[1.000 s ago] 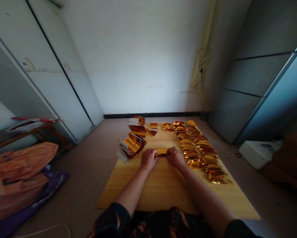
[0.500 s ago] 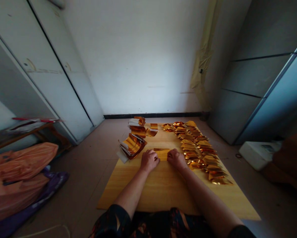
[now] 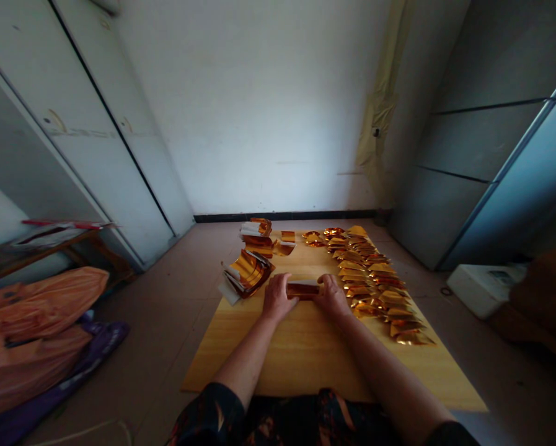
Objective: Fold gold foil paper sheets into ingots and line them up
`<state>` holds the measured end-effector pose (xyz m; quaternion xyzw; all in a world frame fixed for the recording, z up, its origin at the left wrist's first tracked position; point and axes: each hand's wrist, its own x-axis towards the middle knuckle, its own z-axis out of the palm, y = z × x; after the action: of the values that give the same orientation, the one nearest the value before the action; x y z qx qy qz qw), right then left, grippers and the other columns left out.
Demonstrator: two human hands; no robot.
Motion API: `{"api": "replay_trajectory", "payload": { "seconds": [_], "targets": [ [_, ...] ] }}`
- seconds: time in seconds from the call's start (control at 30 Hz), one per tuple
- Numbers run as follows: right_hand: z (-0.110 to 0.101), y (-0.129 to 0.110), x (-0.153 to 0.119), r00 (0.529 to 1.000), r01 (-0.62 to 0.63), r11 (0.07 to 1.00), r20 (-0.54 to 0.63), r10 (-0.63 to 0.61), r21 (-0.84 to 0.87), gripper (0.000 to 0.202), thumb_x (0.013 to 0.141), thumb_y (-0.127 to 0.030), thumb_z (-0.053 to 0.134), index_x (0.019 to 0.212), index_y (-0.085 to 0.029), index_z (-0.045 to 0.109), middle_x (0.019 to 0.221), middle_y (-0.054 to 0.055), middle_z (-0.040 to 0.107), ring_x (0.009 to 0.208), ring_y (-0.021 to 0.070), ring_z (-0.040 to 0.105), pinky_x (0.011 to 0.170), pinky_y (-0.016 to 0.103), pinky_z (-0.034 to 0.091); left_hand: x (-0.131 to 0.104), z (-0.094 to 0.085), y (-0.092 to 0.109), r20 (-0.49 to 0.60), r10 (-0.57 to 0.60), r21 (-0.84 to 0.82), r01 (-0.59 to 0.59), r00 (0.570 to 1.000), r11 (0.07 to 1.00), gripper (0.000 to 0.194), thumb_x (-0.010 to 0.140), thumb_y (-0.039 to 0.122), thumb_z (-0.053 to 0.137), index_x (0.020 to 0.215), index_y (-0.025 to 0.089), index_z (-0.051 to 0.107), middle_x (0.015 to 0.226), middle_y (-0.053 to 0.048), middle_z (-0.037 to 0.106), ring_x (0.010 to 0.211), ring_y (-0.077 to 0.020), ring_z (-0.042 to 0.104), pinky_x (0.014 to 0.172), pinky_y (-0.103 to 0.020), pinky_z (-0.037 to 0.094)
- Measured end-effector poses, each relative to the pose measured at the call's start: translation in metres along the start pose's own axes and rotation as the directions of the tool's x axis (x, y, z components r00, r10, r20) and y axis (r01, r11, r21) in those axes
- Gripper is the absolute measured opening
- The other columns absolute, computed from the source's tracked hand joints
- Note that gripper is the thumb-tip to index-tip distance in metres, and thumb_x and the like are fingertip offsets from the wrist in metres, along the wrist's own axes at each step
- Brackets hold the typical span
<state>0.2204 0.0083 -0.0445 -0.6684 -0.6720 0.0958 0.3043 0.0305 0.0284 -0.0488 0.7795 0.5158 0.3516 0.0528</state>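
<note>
Between my two hands, a sheet of gold foil paper is partly rolled or folded over, with a pale strip along its far edge. My left hand grips its left end, thumb toward me and fingers on the far side. At the right end, my right hand holds it the same way. Just left of my left hand lies a curled stack of gold foil sheets. Beyond my right hand, rows of folded gold paper pieces run along the board's right side.
More foil sheets lie at the back left of the wooden board. A white wall stands behind. Orange cloth is heaped on the left, near pale cabinets. A white box sits on the floor at right.
The foil sheet lay flatter with its gold face up; now its near part is raised and curled. My fingers have moved from pressing on it to holding its two ends.
</note>
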Motion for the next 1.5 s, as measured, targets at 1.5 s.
{"api": "replay_trajectory", "payload": {
  "seconds": [1.5],
  "targets": [
    [-0.019,-0.018,0.003,0.971,0.014,0.982,0.239,0.031,-0.186,0.053,0.07,-0.023,0.057,0.123,-0.021,0.051,0.116,0.009,0.058,0.108,0.0232,0.052,0.085,0.031,0.038,-0.011,-0.017,0.001,0.251,0.237,0.065,-0.261,0.939,0.963,0.011,0.076,0.019,0.061,0.085,0.023,0.064,0.092,-0.003,0.067,0.093,-0.0182,0.057,0.083,-0.033,0.039]
  ]
}}
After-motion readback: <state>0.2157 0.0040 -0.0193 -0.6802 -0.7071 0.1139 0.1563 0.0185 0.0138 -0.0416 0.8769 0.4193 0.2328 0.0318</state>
